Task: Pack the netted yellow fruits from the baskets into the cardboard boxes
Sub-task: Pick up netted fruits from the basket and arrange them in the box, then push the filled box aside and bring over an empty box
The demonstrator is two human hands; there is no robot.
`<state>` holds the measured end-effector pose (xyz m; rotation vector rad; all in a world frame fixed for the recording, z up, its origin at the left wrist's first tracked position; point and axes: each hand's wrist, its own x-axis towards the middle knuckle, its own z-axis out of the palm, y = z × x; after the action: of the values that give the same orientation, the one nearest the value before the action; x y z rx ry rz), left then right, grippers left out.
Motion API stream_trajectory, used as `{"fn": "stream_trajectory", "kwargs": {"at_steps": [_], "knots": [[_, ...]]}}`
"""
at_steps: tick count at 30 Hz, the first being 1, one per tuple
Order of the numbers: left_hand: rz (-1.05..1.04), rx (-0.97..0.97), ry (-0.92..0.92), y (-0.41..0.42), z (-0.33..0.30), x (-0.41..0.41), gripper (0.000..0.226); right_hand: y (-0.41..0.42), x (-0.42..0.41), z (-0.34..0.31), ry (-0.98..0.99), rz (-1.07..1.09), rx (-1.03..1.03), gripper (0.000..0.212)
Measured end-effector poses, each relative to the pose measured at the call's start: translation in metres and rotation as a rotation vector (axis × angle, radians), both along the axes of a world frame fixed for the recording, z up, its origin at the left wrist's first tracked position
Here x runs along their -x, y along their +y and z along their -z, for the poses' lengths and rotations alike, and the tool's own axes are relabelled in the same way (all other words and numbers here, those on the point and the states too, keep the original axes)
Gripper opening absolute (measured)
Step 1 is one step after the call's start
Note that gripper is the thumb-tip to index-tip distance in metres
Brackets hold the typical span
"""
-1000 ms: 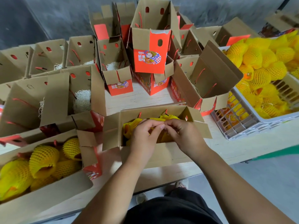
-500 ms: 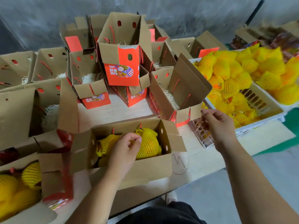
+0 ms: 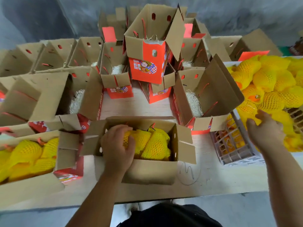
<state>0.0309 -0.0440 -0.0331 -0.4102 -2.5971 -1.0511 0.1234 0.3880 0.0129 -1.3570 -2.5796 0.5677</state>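
Where netted yellow fruits (image 3: 152, 143) crowd the box (image 3: 147, 171): glossy mesh; lumpy.

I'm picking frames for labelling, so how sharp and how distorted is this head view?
Head view: the middle is fairly sharp, with the left hand on netted fruit in the near box; the right hand over the basket is motion-blurred, the left-edge boxes smear, wide-angle bending bows the table edge, and the light is soft without glare.
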Motion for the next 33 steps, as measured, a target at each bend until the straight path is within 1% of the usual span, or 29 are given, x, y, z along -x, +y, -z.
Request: {"fn": "stream_trajectory", "kwargs": {"at_steps": [1, 2, 3, 4, 5, 6, 7, 8, 10, 12, 14, 15, 16, 18, 19, 21, 22, 24, 26, 30, 33], "knots": [[-0.093, 0.043, -0.031, -0.011, -0.001, 0.006, 0.031, -0.015, 0.002, 0.002, 0.056, -0.011, -0.007, 0.077], [-0.171, 0.098, -0.101, -0.023, -0.001, 0.012, 0.040, -0.031, 0.003, 0.003, 0.102, -0.031, -0.021, 0.079], [-0.228, 0.134, -0.209, -0.035, -0.001, 0.017, 0.052, -0.046, 0.004, 0.005, 0.135, -0.059, -0.039, 0.077], [-0.261, 0.123, -0.332, -0.045, 0.000, 0.019, 0.062, -0.060, 0.006, 0.006, 0.170, -0.089, -0.055, 0.075], [-0.272, 0.063, -0.449, -0.051, 0.001, 0.018, 0.067, -0.073, 0.007, 0.007, 0.227, -0.101, -0.063, 0.072], [-0.269, -0.022, -0.537, -0.054, 0.003, 0.017, 0.068, -0.086, 0.009, 0.007, 0.304, -0.087, -0.068, 0.069], [-0.265, -0.091, -0.573, -0.056, 0.005, 0.015, 0.065, -0.099, 0.010, 0.009, 0.386, -0.071, -0.071, 0.066], [-0.262, -0.122, -0.576, -0.058, 0.005, 0.012, 0.059, -0.114, 0.011, 0.012, 0.457, -0.074, -0.063, 0.064], [-0.243, -0.134, -0.590, -0.061, 0.006, 0.011, 0.047, -0.145, 0.012, 0.021, 0.531, -0.159, 0.007, 0.057], [-0.208, -0.161, -0.626, -0.066, 0.007, 0.013, 0.044, -0.178, 0.014, 0.035, 0.481, -0.259, 0.181, 0.052], [-0.147, -0.206, -0.681, -0.074, 0.010, 0.016, 0.045, -0.210, 0.016, 0.047, 0.321, -0.306, 0.457, 0.052], [-0.119, -0.263, -0.739, -0.079, 0.011, 0.018, 0.045, -0.224, 0.016, 0.052, 0.247, -0.315, 0.578, 0.054], [-0.102, -0.340, -0.809, -0.084, 0.010, 0.019, 0.045, -0.234, 0.016, 0.056, 0.212, -0.326, 0.642, 0.055], [-0.073, -0.466, -0.921, -0.093, 0.010, 0.019, 0.050, -0.243, 0.014, 0.059, 0.228, -0.330, 0.660, 0.054], [-0.061, -0.494, -0.946, -0.098, 0.010, 0.018, 0.053, -0.246, 0.015, 0.059, 0.248, -0.314, 0.660, 0.056], [-0.016, -0.483, -0.949, -0.099, 0.012, 0.012, 0.060, -0.242, 0.014, 0.057, 0.234, -0.252, 0.642, 0.058], [0.011, -0.469, -0.937, -0.102, 0.012, 0.008, 0.065, -0.243, 0.014, 0.058, 0.219, -0.232, 0.611, 0.056], [0.053, -0.450, -0.918, -0.109, 0.010, 0.000, 0.077, -0.245, 0.017, 0.060, 0.202, -0.223, 0.550, 0.044], [0.048, -0.456, -0.917, -0.118, 0.008, -0.010, 0.082, -0.247, 0.019, 0.058, 0.153, -0.242, 0.523, 0.033], [-0.028, -0.448, -0.904, -0.141, 0.009, -0.030, 0.078, -0.257, 0.022, 0.056, 0.006, -0.300, 0.544, 0.038], [-0.115, -0.445, -0.866, -0.159, 0.005, -0.037, 0.066, -0.271, 0.027, 0.056, -0.082, -0.374, 0.521, 0.034]]}}
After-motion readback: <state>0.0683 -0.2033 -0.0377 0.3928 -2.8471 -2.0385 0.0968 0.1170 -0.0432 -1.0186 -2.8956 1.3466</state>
